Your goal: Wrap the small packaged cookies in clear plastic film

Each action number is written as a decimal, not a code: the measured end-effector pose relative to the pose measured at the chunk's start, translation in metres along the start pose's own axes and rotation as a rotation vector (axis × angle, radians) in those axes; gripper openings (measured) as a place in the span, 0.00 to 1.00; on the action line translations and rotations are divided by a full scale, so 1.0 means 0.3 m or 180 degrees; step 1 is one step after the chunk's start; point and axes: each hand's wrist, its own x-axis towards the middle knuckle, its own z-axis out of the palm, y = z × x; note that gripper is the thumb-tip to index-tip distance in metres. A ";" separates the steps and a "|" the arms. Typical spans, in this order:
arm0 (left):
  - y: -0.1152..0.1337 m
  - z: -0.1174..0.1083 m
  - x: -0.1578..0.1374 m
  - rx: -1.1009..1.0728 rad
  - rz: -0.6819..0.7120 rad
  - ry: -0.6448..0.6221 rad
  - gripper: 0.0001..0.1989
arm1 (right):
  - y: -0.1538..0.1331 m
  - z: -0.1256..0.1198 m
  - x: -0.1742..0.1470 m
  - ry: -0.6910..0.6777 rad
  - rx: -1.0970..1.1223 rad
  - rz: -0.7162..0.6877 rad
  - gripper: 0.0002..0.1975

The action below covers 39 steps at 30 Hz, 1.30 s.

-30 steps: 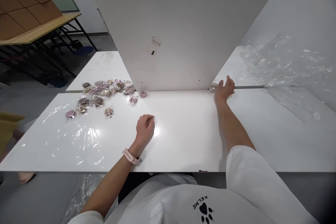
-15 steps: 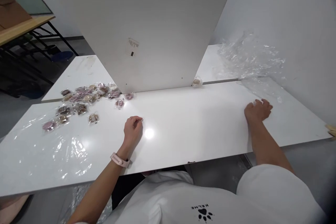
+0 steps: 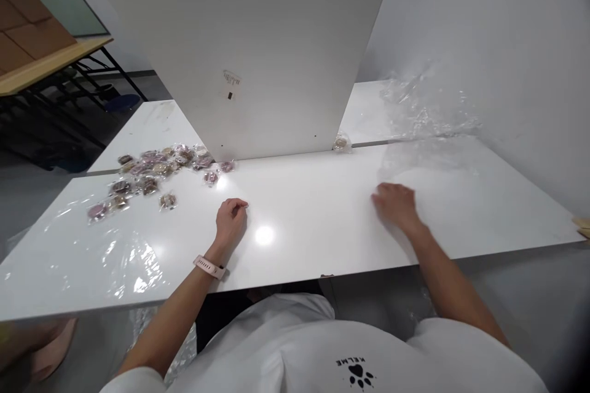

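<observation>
My left hand (image 3: 231, 220), with a pink watch band (image 3: 209, 266) on its wrist, rests on the white tabletop (image 3: 313, 215). Its thumb and fingers are pinched together; what they hold, if anything, is too small to name. Over the tabletop to the right is my right hand (image 3: 395, 204), its fingers curled and smeared by motion, with nothing visible in it. Several small clear-wrapped packets lie left of centre, among them a brown one (image 3: 168, 201) and a pinkish one (image 3: 211, 177) near my left hand.
A tall white panel (image 3: 271, 43) stands upright behind the tabletop. Crumpled clear plastic film (image 3: 428, 104) lies at the back right, and a flat clear sheet (image 3: 124, 264) at the left. One packet (image 3: 341, 143) sits beside the panel's right corner. Cardboard boxes (image 3: 41, 31) stand on another table.
My right hand has moved left across the tabletop, away from the plastic film. My left hand stays pinched in about the same place. The view has shifted slightly.
</observation>
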 end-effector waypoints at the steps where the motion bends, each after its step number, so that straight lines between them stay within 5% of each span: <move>1: 0.002 -0.001 0.002 -0.0002 -0.0001 -0.0012 0.09 | -0.097 0.020 -0.095 -0.0406 0.0062 -0.0400 0.15; 5: 0.018 -0.003 0.003 -0.0245 -0.0158 -0.0036 0.08 | -0.434 -0.051 -0.413 -0.1742 0.1241 -0.1773 0.17; 7: 0.045 -0.013 -0.032 -0.0638 -0.0393 -0.0102 0.09 | -0.502 -0.123 -0.490 -0.1936 0.1889 -0.1651 0.16; 11: 0.129 -0.064 -0.226 -0.1179 -0.0563 -0.0520 0.21 | -0.433 -0.148 -0.516 -0.0065 0.1623 0.0087 0.20; 13: 0.156 -0.094 -0.348 -0.0795 -0.0234 -0.0752 0.32 | -0.380 -0.081 -0.511 0.0341 0.1057 0.0563 0.30; 16: 0.152 -0.126 -0.460 -0.0063 0.0226 -0.0771 0.36 | -0.379 0.060 -0.518 -0.0037 0.0799 0.0395 0.38; 20: 0.087 -0.176 -0.423 -0.0562 -0.0319 -0.0660 0.07 | -0.495 0.165 -0.515 -0.0315 0.1550 0.0294 0.29; 25: 0.011 -0.288 -0.329 -0.2221 -0.1633 -0.0457 0.17 | -0.629 0.065 -0.390 -0.0071 0.3247 0.0604 0.22; 29: -0.023 -0.325 -0.350 -0.2753 -0.2023 -0.0336 0.20 | -0.730 -0.083 -0.270 0.0188 0.3529 0.0195 0.18; 32: -0.048 -0.342 -0.386 -0.2710 -0.2013 -0.0039 0.21 | -0.782 -0.151 -0.256 0.0147 0.3229 -0.0183 0.18; 35: -0.057 -0.394 -0.422 -0.2009 -0.1899 0.0693 0.18 | -0.764 -0.134 -0.324 -0.0304 0.2962 -0.0240 0.17; 37: -0.039 -0.439 -0.439 -0.1280 -0.1479 0.1312 0.16 | -0.714 -0.077 -0.394 -0.0714 0.2868 -0.0102 0.18; 39: -0.003 -0.467 -0.442 -0.0707 -0.0828 0.1279 0.15 | -0.646 -0.010 -0.463 -0.1091 0.2710 0.0089 0.20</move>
